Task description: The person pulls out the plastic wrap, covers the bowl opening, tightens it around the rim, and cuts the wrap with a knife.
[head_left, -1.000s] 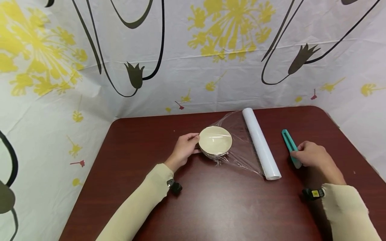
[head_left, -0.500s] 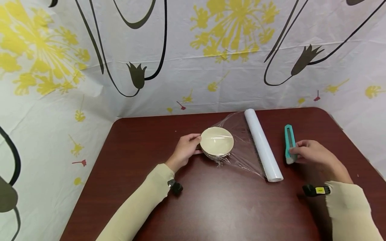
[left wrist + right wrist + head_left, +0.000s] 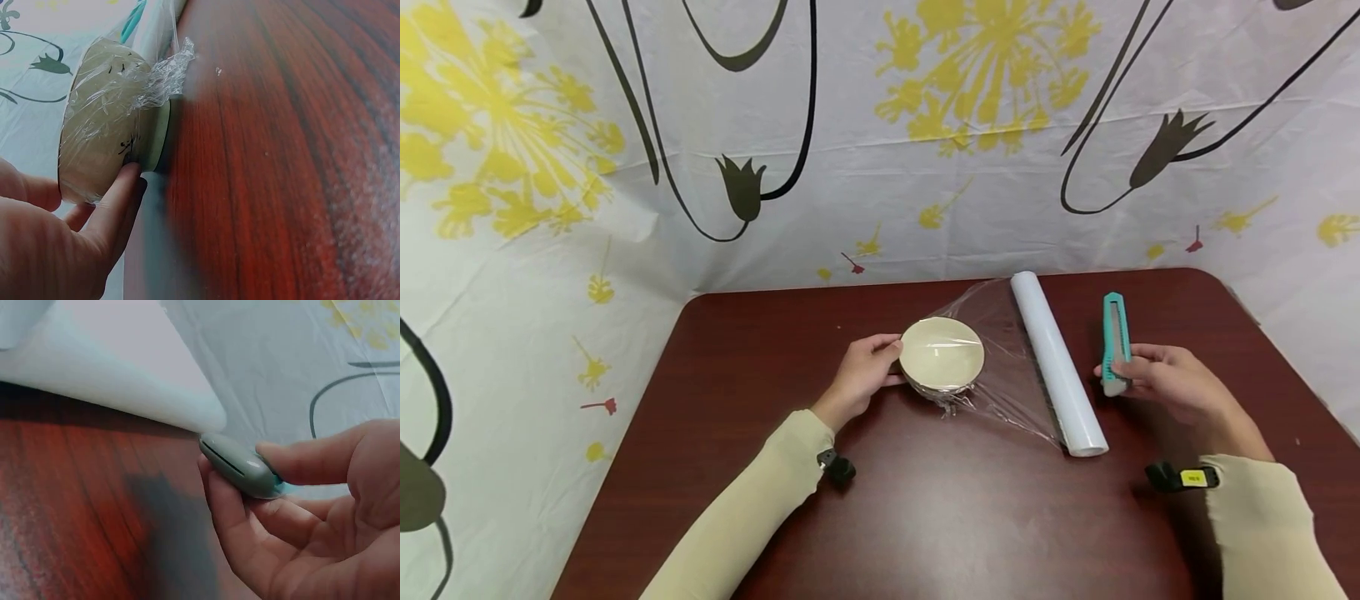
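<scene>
A cream bowl point(image 3: 940, 354) with cling film stretched over its mouth stands on the table. My left hand point(image 3: 863, 375) grips its left side, thumb at the rim and fingers under the wall, as the left wrist view shows. From the bowl the clear cling film point(image 3: 1009, 367) runs right to its white roll point(image 3: 1058, 362). Right of the roll, my right hand point(image 3: 1172, 383) holds a teal utility knife point(image 3: 1116, 337) between thumb and fingers, its far end pointing away from me. In the right wrist view the knife's grey rounded end point(image 3: 240, 465) faces the camera.
The dark red wooden table point(image 3: 940, 517) has its back edge against a patterned white cloth point(image 3: 850, 208). Bunched cling film point(image 3: 169, 75) hangs off the bowl's side near the table surface.
My right hand has raised the utility knife and turned it from a leftward slant to nearly straight ahead, moving it slightly left and away. The left hand and bowl stay put.
</scene>
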Demonstrator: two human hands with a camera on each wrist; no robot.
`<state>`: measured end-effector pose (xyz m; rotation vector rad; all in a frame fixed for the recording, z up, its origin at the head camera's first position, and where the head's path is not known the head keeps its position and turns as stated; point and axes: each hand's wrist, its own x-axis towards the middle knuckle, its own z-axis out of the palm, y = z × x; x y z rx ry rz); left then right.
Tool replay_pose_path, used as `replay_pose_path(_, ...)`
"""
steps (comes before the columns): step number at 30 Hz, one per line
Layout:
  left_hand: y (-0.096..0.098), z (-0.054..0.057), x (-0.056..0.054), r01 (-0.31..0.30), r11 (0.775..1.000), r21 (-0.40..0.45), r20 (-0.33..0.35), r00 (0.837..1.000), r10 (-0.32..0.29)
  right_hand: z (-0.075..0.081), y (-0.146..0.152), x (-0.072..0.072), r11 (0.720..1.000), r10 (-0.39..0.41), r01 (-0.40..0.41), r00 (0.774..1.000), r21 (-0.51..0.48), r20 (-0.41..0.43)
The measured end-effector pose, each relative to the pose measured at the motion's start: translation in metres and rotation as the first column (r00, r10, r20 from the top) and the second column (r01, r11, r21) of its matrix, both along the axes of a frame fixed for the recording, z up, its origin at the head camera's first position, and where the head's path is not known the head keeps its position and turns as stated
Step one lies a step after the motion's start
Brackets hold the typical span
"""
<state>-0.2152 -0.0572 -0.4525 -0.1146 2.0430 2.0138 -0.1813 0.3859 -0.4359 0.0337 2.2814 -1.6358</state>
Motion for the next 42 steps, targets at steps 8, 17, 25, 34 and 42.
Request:
replay_pose_path(8,0.000,0.002,0.000,-0.001,1.000,0.023,-0.011,1.000,0.002,0.002,-0.011,0.003,0.980,-0.118,0.124,0.992,0.157,-0.044)
replay_pose_path(17,-0.001,0.001,-0.002,0.007,1.000,0.014,-0.004,1.000,-0.007,0.002,-0.019,0.004,0.919,-0.291,0.304,0.953,0.251,-0.087)
replay_pose_path(25,-0.002,0.007,-0.008,0.014,0.999,-0.051,0.016,1.000,-0.013,0.003,-0.020,0.005,0.914,-0.299,0.315,0.949,0.257,-0.100)
replay_pose_path(34,0.002,0.019,-0.030,0.094,0.976,-0.198,0.018,0.996,-0.092,0.009,-0.023,0.010,0.908,-0.282,0.314,0.948,0.276,-0.150)
replay_pose_path(42,0.009,0.036,-0.059,0.204,0.928,-0.312,0.071,0.979,-0.191,0.016,-0.031,0.008,0.915,-0.260,0.304,0.947,0.266,-0.188)
